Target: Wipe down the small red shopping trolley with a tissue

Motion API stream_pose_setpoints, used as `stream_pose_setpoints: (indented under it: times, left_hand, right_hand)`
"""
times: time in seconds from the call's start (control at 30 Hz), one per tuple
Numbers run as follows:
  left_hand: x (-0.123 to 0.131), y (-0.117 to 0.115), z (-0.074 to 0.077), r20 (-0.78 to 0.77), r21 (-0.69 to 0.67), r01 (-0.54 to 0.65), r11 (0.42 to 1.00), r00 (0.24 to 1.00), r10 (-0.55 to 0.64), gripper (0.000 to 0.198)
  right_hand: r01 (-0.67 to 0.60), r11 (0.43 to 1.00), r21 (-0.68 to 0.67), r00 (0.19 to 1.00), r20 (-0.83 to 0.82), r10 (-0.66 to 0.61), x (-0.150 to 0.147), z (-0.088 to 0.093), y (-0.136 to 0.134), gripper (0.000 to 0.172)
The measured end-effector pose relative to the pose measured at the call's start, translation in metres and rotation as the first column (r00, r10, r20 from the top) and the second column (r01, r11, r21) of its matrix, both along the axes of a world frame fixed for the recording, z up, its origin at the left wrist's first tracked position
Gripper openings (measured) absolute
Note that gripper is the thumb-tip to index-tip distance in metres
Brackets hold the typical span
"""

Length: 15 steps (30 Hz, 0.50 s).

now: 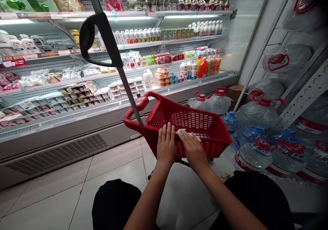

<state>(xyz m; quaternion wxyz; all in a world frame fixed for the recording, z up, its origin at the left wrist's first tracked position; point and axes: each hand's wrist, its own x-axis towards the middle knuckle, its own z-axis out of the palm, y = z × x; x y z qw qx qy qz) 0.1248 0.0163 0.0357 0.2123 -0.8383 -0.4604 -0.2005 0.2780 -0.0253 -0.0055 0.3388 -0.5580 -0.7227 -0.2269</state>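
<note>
A red plastic rolling shopping basket (217, 131) stands before me on the tiled floor, its grey pull rod (128, 90) raised and topped by a black handle (109, 39). Against the basket's near side, my left hand (166, 146) lies flat over the rim with its fingers stretched out and nothing in it. Just to its right, my right hand (193, 151) presses a crumpled white cloth (199, 138) onto the same rim. Most of the cloth is hidden under the fingers; whether it is fabric or paper I cannot tell.
A lit refrigerated display case (84, 127) with dairy goods and drinks runs behind the basket. Large water bottles (253, 155) crowd the floor at right, beside a white metal rack (302, 90). My dark-clad knees (116, 202) frame the tiled floor (110, 173).
</note>
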Motion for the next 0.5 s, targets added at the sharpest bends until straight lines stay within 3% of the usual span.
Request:
stream_pose_setpoints:
  times: [0.13,0.37,0.5]
  left_hand:
    - [-0.004,0.007,0.000,-0.004,0.021,-0.001,1.000,1.000,0.001,0.078]
    - [-0.011,0.015,0.004,0.035,-0.004,0.020,1.000,0.999,-0.020,0.090]
    - [-0.003,0.013,0.001,0.051,-0.004,0.013,1.000,0.999,-0.013,0.079]
  right_hand:
    - [-0.046,0.999,0.018,0.999,0.003,0.046,-0.020,0.005,0.015,0.069]
    - [0.044,0.999,0.008,0.999,0.017,-0.045,0.043,-0.012,-0.018,0.072]
    - [0.048,0.999,0.000,0.999,0.009,-0.048,0.024,-0.006,-0.003,0.069]
